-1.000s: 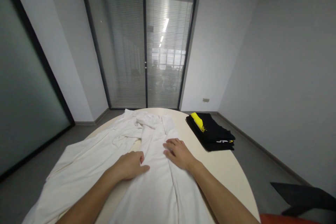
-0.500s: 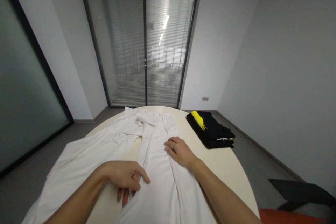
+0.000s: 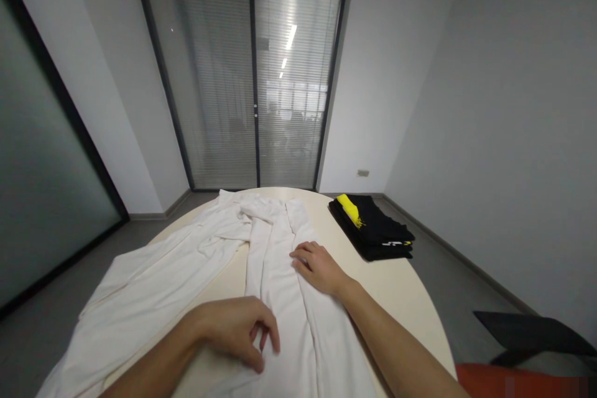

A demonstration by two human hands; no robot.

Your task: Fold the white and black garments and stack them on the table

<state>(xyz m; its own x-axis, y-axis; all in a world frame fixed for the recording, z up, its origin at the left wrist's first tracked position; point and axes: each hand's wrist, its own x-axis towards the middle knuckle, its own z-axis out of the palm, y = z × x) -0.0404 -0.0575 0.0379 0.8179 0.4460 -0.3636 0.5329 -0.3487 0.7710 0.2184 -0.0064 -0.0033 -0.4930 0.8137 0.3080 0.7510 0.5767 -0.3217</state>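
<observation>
A long white garment [image 3: 277, 261] is spread over the round table in two long parts, with creases and bunched cloth near the far end. My left hand [image 3: 245, 329] is at the near left edge of its right-hand part. The fingers are bent, with a gap between thumb and forefinger, and no cloth shows between them. My right hand [image 3: 319, 268] rests palm down on the right side of the same part, fingers loosely stretched out. Cloth lies beneath it, not gripped.
Folded black clothes with a yellow patch [image 3: 373, 227] lie stacked on the table's right side. The cream table [image 3: 396, 298] has a rounded edge. A black and red chair [image 3: 532, 339] stands at the lower right. Beyond the table is a glazed door with blinds [image 3: 224, 87].
My left hand has moved right and slightly nearer; its fingers have come out from beside the cloth's left edge. My right hand stays on the garment. The view has shifted slightly.
</observation>
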